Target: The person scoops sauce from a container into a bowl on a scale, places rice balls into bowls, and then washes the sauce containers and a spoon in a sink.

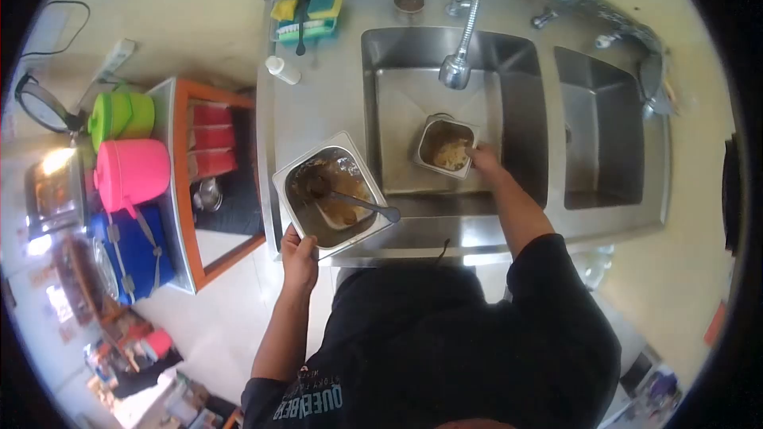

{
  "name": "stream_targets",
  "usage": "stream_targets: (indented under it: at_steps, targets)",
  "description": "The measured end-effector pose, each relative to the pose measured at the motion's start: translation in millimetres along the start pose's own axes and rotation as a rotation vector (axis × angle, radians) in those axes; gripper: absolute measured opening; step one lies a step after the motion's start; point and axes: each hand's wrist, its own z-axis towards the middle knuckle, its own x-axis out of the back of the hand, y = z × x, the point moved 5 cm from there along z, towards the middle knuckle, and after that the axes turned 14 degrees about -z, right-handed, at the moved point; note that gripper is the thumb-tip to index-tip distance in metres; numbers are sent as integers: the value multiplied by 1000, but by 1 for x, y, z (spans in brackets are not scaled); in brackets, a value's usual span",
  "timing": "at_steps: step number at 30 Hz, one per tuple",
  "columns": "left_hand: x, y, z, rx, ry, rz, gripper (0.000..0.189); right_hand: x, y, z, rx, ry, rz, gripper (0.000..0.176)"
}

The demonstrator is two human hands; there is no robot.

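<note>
My left hand grips the near left rim of a large square steel food pan. Brownish residue coats the inside of that pan, and a dark-handled ladle lies in it with its handle over the right rim. The pan rests at the counter's left, overlapping the sink edge in this view. My right hand is closed on the right rim of a smaller steel food pan, held over the left sink basin. Pale yellowish scraps sit in the bottom of the small pan.
A flexible-neck faucet hangs over the left basin. A second basin lies to the right. Sponges, a white bottle and a small round drain cup stand on the counter. Pink and green containers sit left.
</note>
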Motion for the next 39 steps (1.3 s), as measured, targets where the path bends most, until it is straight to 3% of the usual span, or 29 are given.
stream_targets:
  at_steps: [4, 7, 8, 11, 12, 16, 17, 18, 20, 22, 25, 28, 30, 33, 35, 39]
  targets:
    - [-40, -35, -7, 4, 106, 27, 38, -4, 28, 39, 8, -92, -3, 30]
    - [-59, -56, -8, 23, 133, 64, 39, -7, 30, 42, 61, -153, -188, 31]
    - [-62, -64, -7, 32, 131, 101, 41, -7, 46, 60, 54, -201, -332, 41]
    - [-84, -83, 2, 61, 127, 181, 42, 25, -24, 39, 225, 120, -984, 50]
    - [-91, -88, 7, 77, 129, 203, 41, 39, -36, 59, 358, 270, -885, 55]
    - [-111, -120, 33, 71, 110, 296, 35, 94, -260, 42, 924, 665, -430, 69]
    - [-115, -127, 38, 79, 100, 343, 35, 102, -301, 53, 1011, 701, -436, 75]
    - [-115, -137, 46, 62, 81, 322, 34, 108, -332, 84, 857, 452, -331, 76]
    - [-120, -149, 54, 68, 82, 288, 31, 107, -338, 105, 784, 253, -376, 76]
    - [-132, -157, 66, 114, 105, 248, 29, 111, -333, 99, 968, 365, -678, 74]
    - [-128, -177, 89, 121, 85, 263, 27, 129, -296, 55, 1411, 378, -1410, 67]
    - [-133, -190, 114, 133, 85, 246, 25, 124, -269, 9, 1307, 325, -1313, 60]
    - [-129, -203, 127, 114, 77, 269, 23, 87, -240, -19, 1028, 32, -988, 55]
    - [-118, -227, 145, 81, 75, 263, 22, 1, -197, -57, 1059, -211, -1146, 36]
    - [-115, -234, 149, 67, 59, 264, 22, -33, -156, -44, 1107, -107, -1385, 22]
    - [-110, -230, 156, 14, 31, 347, 22, -37, -173, -51, 993, -22, -1367, 16]
